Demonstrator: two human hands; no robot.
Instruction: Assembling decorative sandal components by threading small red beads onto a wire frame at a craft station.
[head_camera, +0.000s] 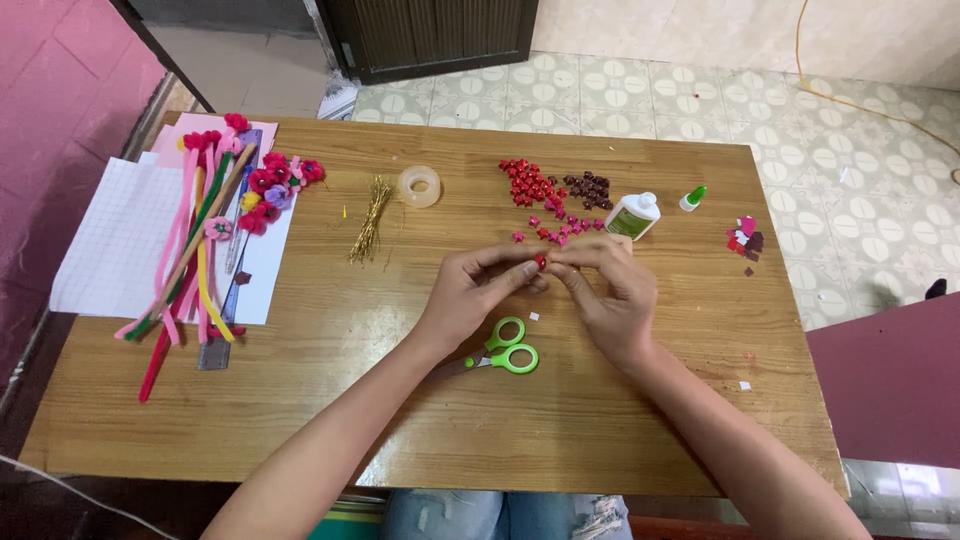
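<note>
White glue bottle (632, 216) with green label lying right of centre on the desk (620, 420), small green-capped white bottle (692, 198) just beside it

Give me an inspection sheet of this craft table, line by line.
Surface: wooden table, on tiled floor.
Job's things: small red piece pinched between left hand and right hand; red and maroon paper stars.
Clutter: green scissors, glue bottle, green-tipped cap, tape roll, gold wires, pipe cleaners, paper scraps.
Grip: both hands closed on the red piece.
Cables: yellow cord on floor.
Surroundings: dark door, pink wall.
</note>
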